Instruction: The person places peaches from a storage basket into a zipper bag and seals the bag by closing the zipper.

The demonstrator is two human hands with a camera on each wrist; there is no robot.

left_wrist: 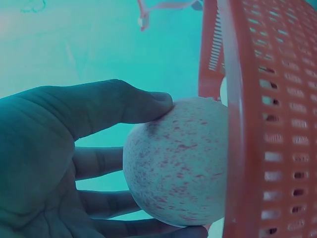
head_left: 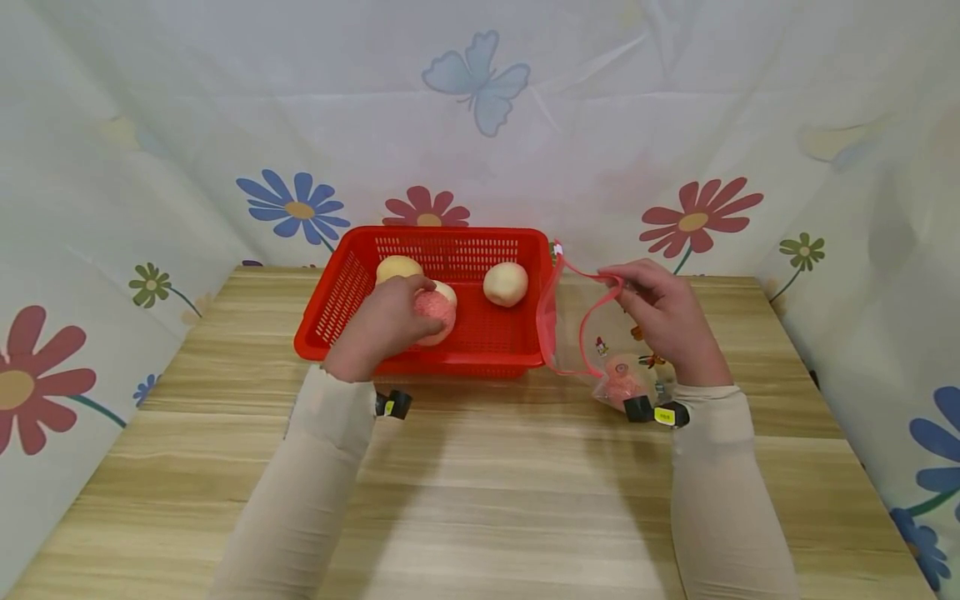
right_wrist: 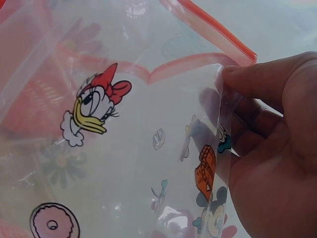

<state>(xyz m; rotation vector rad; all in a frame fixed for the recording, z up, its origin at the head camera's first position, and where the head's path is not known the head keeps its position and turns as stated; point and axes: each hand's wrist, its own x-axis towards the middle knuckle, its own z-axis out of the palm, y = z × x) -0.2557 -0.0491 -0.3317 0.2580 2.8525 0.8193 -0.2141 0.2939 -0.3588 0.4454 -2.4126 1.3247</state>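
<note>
My left hand (head_left: 386, 321) grips a pink-speckled round fruit (head_left: 435, 315) at the front of the red plastic basket (head_left: 480, 360). In the left wrist view, the thumb lies on top of the speckled fruit and the fingers reach round its far side. A yellowish round fruit (head_left: 397, 267) and a cream one (head_left: 506, 284) sit in the basket, and a pale one (head_left: 447, 292) shows partly behind the held fruit. My right hand (head_left: 663, 312) pinches the rim of a clear zip bag (right_wrist: 133, 163) with a pink closure and cartoon prints. The bag's mouth gapes towards the basket.
A pinkish round thing (head_left: 624, 383) lies at the bottom of the bag, seen through the plastic. Basket and bag stand side by side on a wood-grain table (head_left: 510, 492). A flower-printed cloth (head_left: 570, 150) hangs close behind and at both sides.
</note>
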